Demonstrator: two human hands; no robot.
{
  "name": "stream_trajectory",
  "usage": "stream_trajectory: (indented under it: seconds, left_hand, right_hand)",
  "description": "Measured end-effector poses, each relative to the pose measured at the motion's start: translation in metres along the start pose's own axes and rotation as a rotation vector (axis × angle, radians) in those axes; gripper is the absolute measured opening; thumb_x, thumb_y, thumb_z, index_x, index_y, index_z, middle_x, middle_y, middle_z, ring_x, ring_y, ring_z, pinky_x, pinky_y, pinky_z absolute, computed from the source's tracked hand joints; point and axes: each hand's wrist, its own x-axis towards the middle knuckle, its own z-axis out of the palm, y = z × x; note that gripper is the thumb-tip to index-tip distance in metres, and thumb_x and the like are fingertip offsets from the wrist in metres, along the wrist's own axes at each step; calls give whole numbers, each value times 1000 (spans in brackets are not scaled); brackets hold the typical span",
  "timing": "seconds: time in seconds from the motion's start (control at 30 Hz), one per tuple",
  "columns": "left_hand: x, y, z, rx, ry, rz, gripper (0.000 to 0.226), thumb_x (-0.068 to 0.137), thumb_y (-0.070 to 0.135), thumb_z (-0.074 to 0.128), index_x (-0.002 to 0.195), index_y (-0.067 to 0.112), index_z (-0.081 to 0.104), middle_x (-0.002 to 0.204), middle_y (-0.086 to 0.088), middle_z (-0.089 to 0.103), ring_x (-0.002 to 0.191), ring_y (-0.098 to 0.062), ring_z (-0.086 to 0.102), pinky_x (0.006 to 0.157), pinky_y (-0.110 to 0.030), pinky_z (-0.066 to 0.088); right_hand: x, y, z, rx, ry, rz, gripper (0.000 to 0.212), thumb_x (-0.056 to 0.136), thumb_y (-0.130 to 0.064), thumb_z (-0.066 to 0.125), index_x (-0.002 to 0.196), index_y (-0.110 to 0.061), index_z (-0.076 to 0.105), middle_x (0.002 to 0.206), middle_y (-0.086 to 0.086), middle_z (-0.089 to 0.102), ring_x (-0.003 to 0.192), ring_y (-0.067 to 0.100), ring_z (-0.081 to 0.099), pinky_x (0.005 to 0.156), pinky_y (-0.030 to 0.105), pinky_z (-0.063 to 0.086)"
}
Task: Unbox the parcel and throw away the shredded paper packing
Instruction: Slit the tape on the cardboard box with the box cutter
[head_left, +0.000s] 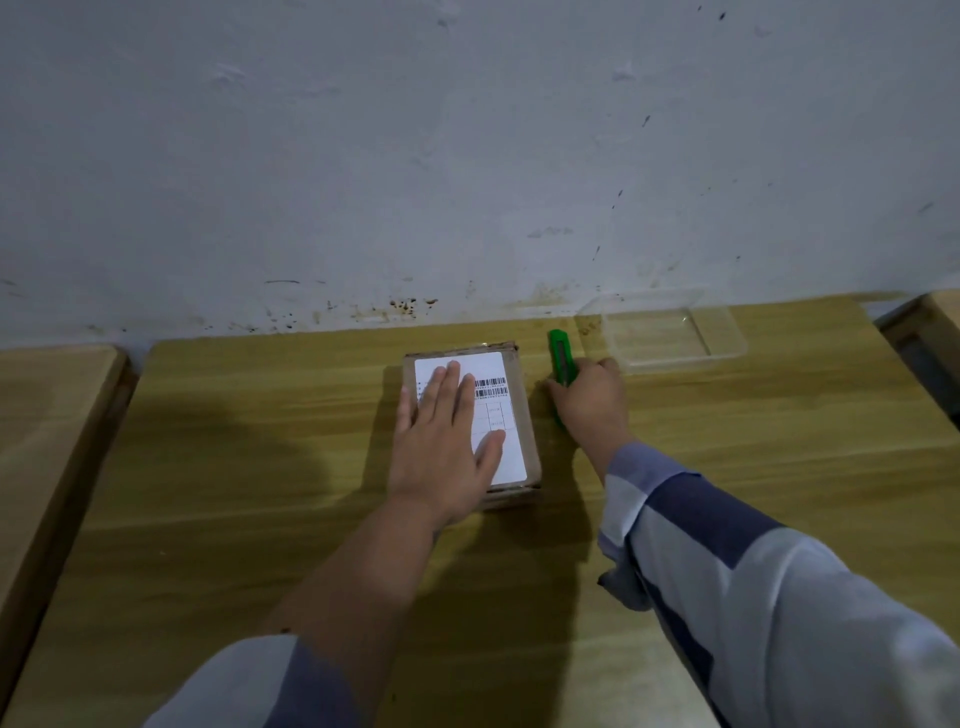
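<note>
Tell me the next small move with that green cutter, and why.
Probably lift the green cutter off the table and bring it over the parcel. The right hand grips it beside the box, the parcel looks unopened, and the left hand lies flat on its label, steadying it.

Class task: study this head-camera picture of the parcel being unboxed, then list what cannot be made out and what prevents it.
- Parcel contents: head view, box closed.
- Label text: too small and blurred, partly under the left hand.
- Green cutter blade and lower body: hidden by the right hand.
- Bin for the packing: not in view.
- Clear tray: see-through, contents uncertain.
</note>
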Motion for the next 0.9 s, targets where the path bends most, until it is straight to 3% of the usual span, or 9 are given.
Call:
stream_trajectory:
  seconds: [0.13, 0.27, 0.37, 0.5, 0.6, 0.77, 0.9]
  left_hand:
    - [0, 1, 1, -15, -8, 2, 77, 88, 60, -2, 153, 18, -4, 161, -1, -13, 147, -15, -18, 120, -45, -9]
    - [0, 1, -1, -38, -11, 3, 83, 83, 62, -6, 153, 18, -1, 162, 0, -11, 147, -13, -17, 120, -42, -11]
    - [-3, 3, -4, -89, 24, -84, 86, 85, 69, 7, 153, 17, -3, 161, 0, -14, 147, -14, -17, 118, -40, -14]
    - [-12, 2, -10, -167, -23, -329, 106, 78, 82, 29, 152, 16, -8, 162, -4, -11, 149, -23, -7, 120, -43, -2]
    - [-11, -9, -20, -117, -101, -266, 107, 75, 84, 29, 153, 19, -4, 162, -3, -6, 149, -22, 3, 119, -43, 8]
    - [-7, -32, -39, 61, -208, -104, 105, 74, 85, 29, 153, 25, -3, 162, 3, 3, 149, -19, 6, 119, -49, 9]
    - [-21, -33, -44, 77, -227, -123, 90, 81, 78, 29, 153, 30, 1, 162, 4, -1, 150, -18, 0, 120, -49, 5]
  right_hand:
    - [-5, -21, -4, 188, 123, -181, 34, 94, -30, 50, 123, -14, 59, 119, 12, 55, 104, 26, 56, 85, 27, 45]
    - [-9, -44, -4, 389, -165, -374, 36, 95, -25, 50, 130, -22, 55, 133, 10, 54, 121, 22, 52, 104, 34, 42]
    - [-11, -46, -4, 305, -316, -467, 39, 96, -17, 48, 135, -17, 51, 139, 9, 53, 128, 22, 48, 104, 25, 35]
    - [-13, -43, -11, 347, -381, -423, 38, 96, -13, 50, 133, -14, 53, 139, 4, 54, 130, 17, 48, 99, 16, 33]
    - [-18, -37, -12, 358, -358, -398, 39, 94, -11, 53, 133, -15, 54, 137, 6, 55, 127, 19, 51, 104, 21, 38]
    - [-37, -16, -18, 443, -370, -272, 41, 93, -13, 55, 132, -22, 54, 137, 5, 55, 123, 25, 53, 103, 39, 46]
    - [-65, 1, -19, 565, -354, -159, 43, 92, -15, 57, 133, -27, 52, 131, 1, 58, 103, 20, 55, 85, 47, 57]
